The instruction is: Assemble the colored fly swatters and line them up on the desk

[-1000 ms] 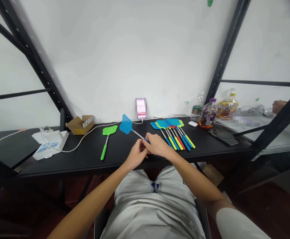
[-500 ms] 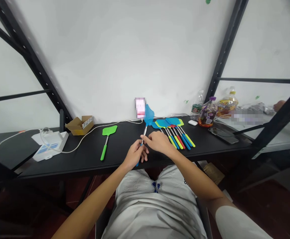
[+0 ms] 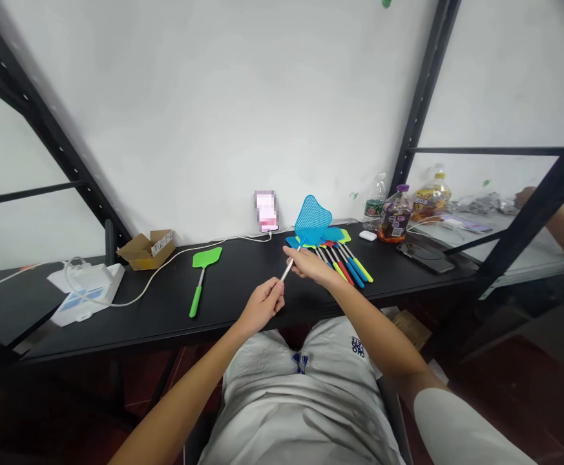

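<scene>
Both my hands are on one blue fly swatter (image 3: 313,213), its mesh head raised over the others and tilted to the right. My left hand (image 3: 263,303) is closed around the handle end, which it hides. Further up, my right hand (image 3: 307,263) grips the silver shaft near the head. Beneath and behind it lies a row of several fly swatters (image 3: 354,261) with blue, yellow, red and green parts, partly covered by my right hand. A single green fly swatter (image 3: 205,258) lies apart, to the left of my hands.
On the black table (image 3: 156,316) are an open cardboard box (image 3: 146,252), a white box with a charger (image 3: 90,294) and a cable. A phone (image 3: 267,212) leans on the wall. Right stand a white case (image 3: 367,236), bottles (image 3: 395,216) and a dark phone (image 3: 426,257). Someone's arm (image 3: 560,219) shows far right.
The blue swatter's head has swung right and turned its mesh face toward me. My right hand has moved up the shaft toward the head; my left has closed on the handle end.
</scene>
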